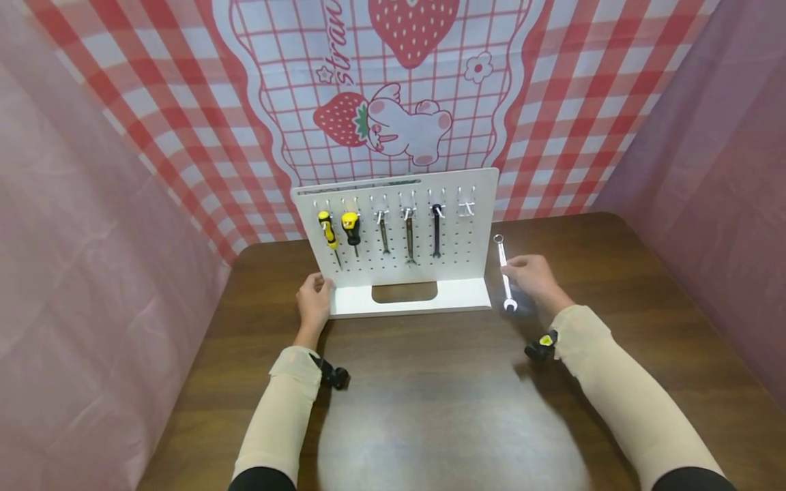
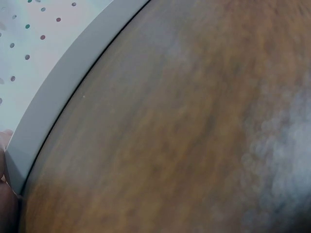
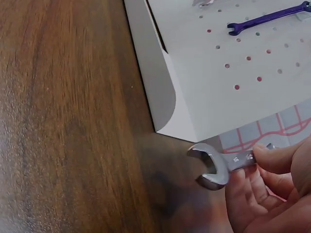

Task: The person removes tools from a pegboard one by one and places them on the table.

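Observation:
A white pegboard stand (image 1: 454, 266) stands upright on the table. My left hand (image 1: 313, 303) grips its lower left edge, and in the left wrist view only a bit of the fingers (image 2: 6, 145) shows at the stand's corner. Just right of the board, my right hand (image 1: 535, 278) pinches a silver combination wrench (image 1: 503, 262) by its shank between thumb and fingers. Its ring end points up toward the back and its open end down toward the front. The right wrist view shows the wrench's open jaw (image 3: 218, 170) close to the stand's base corner.
On the board's hooks hang two yellow-and-black screwdrivers (image 1: 328, 230), two greyish wrenches (image 1: 409, 239) and a dark wrench (image 1: 437, 235). A white hook (image 1: 467, 209) sits at the right end. The brown wooden table (image 1: 424, 395) extends in front, with a strawberry-print cloth (image 1: 393, 82) behind.

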A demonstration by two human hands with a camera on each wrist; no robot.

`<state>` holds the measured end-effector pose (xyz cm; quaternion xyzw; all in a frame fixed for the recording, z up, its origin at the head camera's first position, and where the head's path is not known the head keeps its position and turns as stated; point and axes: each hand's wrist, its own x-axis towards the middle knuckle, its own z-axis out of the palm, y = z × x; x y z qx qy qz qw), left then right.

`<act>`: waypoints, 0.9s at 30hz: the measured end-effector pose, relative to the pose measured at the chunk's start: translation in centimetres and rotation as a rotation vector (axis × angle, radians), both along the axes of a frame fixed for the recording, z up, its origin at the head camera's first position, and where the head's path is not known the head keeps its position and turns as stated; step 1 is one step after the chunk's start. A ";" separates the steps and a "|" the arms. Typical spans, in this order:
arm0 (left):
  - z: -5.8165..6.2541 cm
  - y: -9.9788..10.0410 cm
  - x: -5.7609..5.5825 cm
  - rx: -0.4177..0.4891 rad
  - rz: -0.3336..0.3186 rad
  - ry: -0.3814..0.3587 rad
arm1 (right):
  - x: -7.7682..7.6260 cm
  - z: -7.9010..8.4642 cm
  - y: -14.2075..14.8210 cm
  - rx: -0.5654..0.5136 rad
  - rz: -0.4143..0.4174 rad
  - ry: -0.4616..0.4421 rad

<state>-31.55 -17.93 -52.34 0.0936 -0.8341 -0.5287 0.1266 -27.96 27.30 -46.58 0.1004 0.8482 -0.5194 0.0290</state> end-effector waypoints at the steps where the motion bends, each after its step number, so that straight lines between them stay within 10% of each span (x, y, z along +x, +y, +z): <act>1: 0.0 0.0 0.0 0.001 0.000 -0.003 | 0.0 -0.1 0.0 0.005 0.002 -0.009; 10: 0.1 0.1 0.2 0.004 0.007 0.019 | -0.8 -1.3 0.2 0.000 0.036 -0.028; 27: 0.0 0.1 0.2 -0.006 0.008 0.034 | -0.9 -1.4 -0.4 0.323 0.079 -0.042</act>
